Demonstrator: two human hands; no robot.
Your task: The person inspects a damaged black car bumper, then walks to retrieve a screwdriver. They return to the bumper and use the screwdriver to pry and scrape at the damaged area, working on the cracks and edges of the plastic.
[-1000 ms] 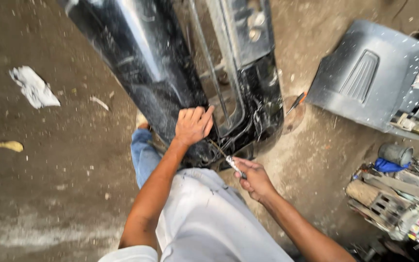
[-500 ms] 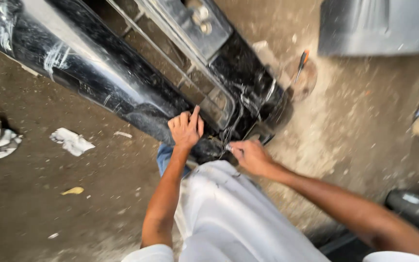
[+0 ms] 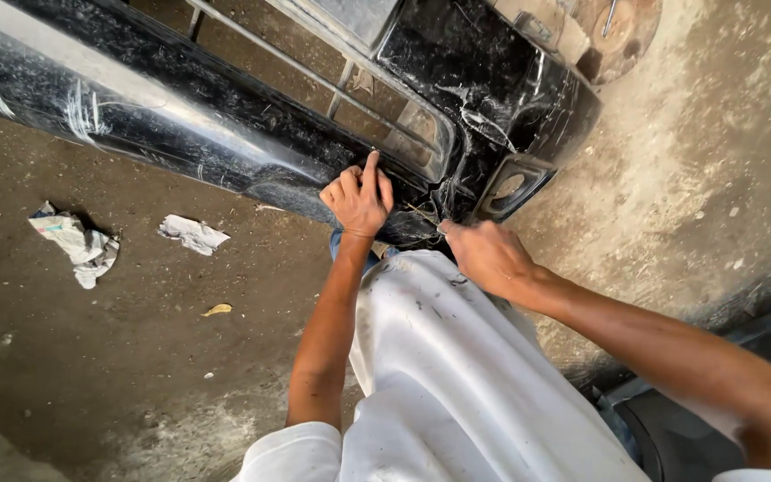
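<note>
1. Soft daylight falls evenly, brightest on the pale floor (image 3: 716, 178) at right; the left floor lies dimmer.
2. Long white glare streaks run along the glossy black bumper (image 3: 180, 116).
3. The white cloth (image 3: 457, 384) in the foreground is nearly blown out.
4. Wide-angle distortion bends the edges; corners soften, and the right arm (image 3: 671, 357) blurs slightly.

One head-worn view looks steeply down from above the person's own arms; it sits close over the hands (image 3: 421, 228) at the black bumper (image 3: 225, 116); dusty floor (image 3: 91, 357) fills the edges.
</note>
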